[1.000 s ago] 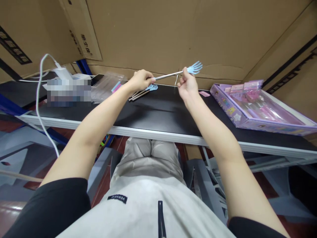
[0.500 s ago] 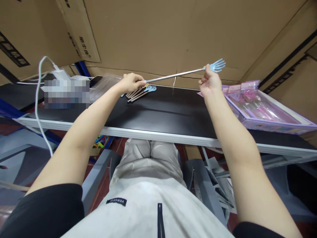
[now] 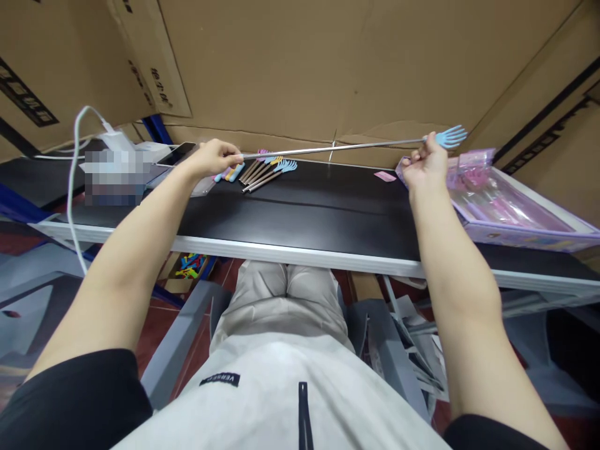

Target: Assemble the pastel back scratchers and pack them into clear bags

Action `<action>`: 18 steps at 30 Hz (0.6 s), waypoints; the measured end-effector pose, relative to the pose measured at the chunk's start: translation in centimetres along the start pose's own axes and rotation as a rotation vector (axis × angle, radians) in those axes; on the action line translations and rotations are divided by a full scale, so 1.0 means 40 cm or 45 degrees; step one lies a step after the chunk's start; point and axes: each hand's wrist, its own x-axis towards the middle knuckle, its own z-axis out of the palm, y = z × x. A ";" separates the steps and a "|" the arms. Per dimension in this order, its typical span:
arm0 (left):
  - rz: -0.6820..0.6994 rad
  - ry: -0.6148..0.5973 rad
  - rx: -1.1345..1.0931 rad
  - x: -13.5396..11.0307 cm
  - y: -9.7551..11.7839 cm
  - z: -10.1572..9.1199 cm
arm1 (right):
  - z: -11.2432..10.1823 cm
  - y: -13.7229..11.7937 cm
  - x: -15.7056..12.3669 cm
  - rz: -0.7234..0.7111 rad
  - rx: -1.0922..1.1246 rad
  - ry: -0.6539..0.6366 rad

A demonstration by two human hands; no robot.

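Observation:
A long telescopic back scratcher (image 3: 323, 150) with a light blue hand-shaped head stretches level above the black tabletop. My left hand (image 3: 218, 156) is closed around its left end, fingers pinched together. At the other end my right hand (image 3: 427, 164) grips the rod just below the blue head. Beneath and beside my left hand lie several short back scratcher heads on metal rods (image 3: 265, 178), in blue, yellow and pink. Several pastel handles (image 3: 230, 173) lie to their left.
An open purple display box (image 3: 529, 234) of wrapped pink items stands at the right. Beside it lies a small pink card (image 3: 385, 177). Phone (image 3: 177, 154), white charger and cable (image 3: 75, 187) sit at the left. Cardboard (image 3: 300, 69) walls the back.
My hands have moved apart, the left one leftward and the right one rightward. The back scratcher's rod has been drawn out longer. The pastel handles and pink card are now uncovered.

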 end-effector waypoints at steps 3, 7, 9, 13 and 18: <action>0.030 0.027 0.130 0.016 0.081 0.026 | 0.071 0.022 -0.043 0.070 0.062 -0.083; 0.192 0.076 0.102 0.040 0.248 0.098 | 0.226 0.070 -0.155 0.100 0.213 -0.450; 0.228 0.068 0.052 0.048 0.305 0.133 | 0.287 0.095 -0.194 0.025 0.197 -0.564; 0.229 0.013 -0.108 0.047 0.329 0.170 | 0.326 0.120 -0.201 -0.061 0.084 -0.603; 0.189 0.010 -0.233 0.055 0.319 0.190 | 0.314 0.131 -0.177 -0.002 0.049 -0.512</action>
